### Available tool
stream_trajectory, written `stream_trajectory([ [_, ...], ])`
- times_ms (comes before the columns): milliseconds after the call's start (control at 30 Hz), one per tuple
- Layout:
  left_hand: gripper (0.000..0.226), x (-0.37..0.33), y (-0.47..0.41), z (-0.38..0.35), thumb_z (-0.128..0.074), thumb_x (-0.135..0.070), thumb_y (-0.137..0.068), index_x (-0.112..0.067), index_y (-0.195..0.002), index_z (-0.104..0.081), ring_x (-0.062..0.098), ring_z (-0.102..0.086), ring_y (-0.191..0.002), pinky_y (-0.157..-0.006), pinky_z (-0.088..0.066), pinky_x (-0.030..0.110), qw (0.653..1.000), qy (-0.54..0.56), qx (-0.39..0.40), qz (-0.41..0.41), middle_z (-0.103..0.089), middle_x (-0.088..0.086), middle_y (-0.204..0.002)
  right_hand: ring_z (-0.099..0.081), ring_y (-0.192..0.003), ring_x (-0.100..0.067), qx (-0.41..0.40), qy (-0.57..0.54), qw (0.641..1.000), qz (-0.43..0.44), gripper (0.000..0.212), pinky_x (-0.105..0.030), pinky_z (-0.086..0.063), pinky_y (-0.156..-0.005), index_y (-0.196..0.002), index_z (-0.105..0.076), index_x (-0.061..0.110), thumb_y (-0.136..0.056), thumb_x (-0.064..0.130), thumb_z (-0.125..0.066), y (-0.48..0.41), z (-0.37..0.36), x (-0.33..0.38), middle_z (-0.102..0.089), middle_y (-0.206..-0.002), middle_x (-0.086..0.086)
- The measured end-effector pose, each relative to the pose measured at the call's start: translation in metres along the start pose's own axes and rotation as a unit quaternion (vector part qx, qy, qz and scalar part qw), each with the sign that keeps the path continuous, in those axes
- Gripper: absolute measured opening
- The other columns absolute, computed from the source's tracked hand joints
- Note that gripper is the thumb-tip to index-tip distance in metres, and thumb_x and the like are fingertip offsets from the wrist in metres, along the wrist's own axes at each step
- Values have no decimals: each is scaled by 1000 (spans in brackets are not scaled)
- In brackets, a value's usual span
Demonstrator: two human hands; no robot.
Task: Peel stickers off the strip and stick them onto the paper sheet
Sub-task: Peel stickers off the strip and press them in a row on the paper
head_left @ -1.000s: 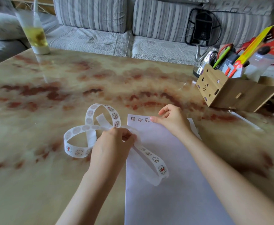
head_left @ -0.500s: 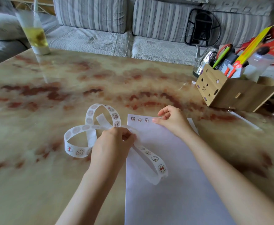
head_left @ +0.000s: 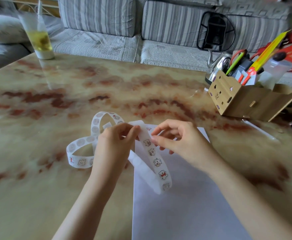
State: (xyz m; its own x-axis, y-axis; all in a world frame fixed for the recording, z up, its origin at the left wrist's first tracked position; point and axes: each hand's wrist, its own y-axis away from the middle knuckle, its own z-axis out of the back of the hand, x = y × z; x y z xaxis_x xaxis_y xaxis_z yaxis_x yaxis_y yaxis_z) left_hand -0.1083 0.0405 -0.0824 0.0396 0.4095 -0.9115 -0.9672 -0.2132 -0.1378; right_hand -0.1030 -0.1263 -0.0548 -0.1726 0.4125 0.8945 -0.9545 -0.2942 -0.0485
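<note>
Pinching strip, seemingly: right hand.

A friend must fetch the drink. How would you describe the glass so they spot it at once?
Start at the marbled table and look to its far left edge, next to the striped sofa. There stands a tall clear glass of yellow drink, alone; the kettle and wooden organiser sit far right.
</note>
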Motion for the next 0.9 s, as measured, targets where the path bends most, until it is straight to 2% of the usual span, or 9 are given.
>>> stream_trajectory([
  [67,23,-3,1,2,-59,-28,-90,-19,-71,-69,1,-50,-47,-43,-37,8,1000,2,-2,-4,-53,-24,-43,-65,-70,-21,-12,-26,1000,-8,13,-22,-49,-58,-91,-67,15,-80,17,-75,4,-1,2,-72,-76,-3],
  [200,22,-8,4,1,-60,-26,-89,-22,-69,-68,-3,-51,-48,-47,-37,7,1000,14,-7,-25,-58,-24,-47,-63,-66,-12,-26,-80,996,-27,14,-25,-48,-52,-89,-69,11,-78,10,-76,6,-2,4,-69,-70,1],
  [300,22,-9,5,-1,-61,-25,-89,-23,-68,-69,-5,-51,-47,-51,-38,9,999,11,-10,-49,-64,-18,-54,-63,-66,-10,-26,-87,996,-24,9,-22,-42,-47,-85,-70,12,-78,8,-75,9,-4,2,-70,-72,2],
  [433,31,-15,6,-1,-57,-29,-91,-14,-67,-70,-1,-46,-43,-48,-33,9,996,84,41,6,-60,-17,-47,-61,-63,-10,-73,-99,992,-14,10,-21,-40,-46,-82,-70,16,-79,6,-74,12,-8,-4,-71,-73,0],
  [500,36,-16,5,0,-55,-39,-90,-14,-67,-71,2,-50,-50,-51,-35,16,987,134,75,48,-68,-10,-58,-59,-63,-9,-98,-119,988,-6,11,-20,-40,-45,-82,-70,15,-78,6,-75,13,-9,-6,-71,-73,-1],
  [567,35,-18,6,0,-56,-42,-88,-15,-72,-72,1,-51,-52,-52,-35,17,983,137,107,60,-70,-8,-65,-60,-64,-10,-115,-119,986,2,12,-19,-41,-46,-83,-71,17,-79,7,-75,14,-10,-9,-71,-75,-2],
  [700,19,-21,11,-1,-60,-26,-89,-17,-75,-70,-4,-44,-38,-40,-29,5,986,103,128,38,-54,-21,-43,-62,-66,-10,-119,-98,988,21,15,-20,-44,-49,-79,-71,21,-81,6,-72,17,-10,-11,-72,-76,1],
  [900,21,-24,13,2,-59,-28,-90,-24,-72,-69,-5,-43,-38,-39,-28,6,985,100,136,35,-54,-23,-43,-63,-66,-12,-130,-84,987,50,15,-20,-47,-53,-79,-71,18,-82,3,-69,19,-10,-10,-71,-75,-1],
])
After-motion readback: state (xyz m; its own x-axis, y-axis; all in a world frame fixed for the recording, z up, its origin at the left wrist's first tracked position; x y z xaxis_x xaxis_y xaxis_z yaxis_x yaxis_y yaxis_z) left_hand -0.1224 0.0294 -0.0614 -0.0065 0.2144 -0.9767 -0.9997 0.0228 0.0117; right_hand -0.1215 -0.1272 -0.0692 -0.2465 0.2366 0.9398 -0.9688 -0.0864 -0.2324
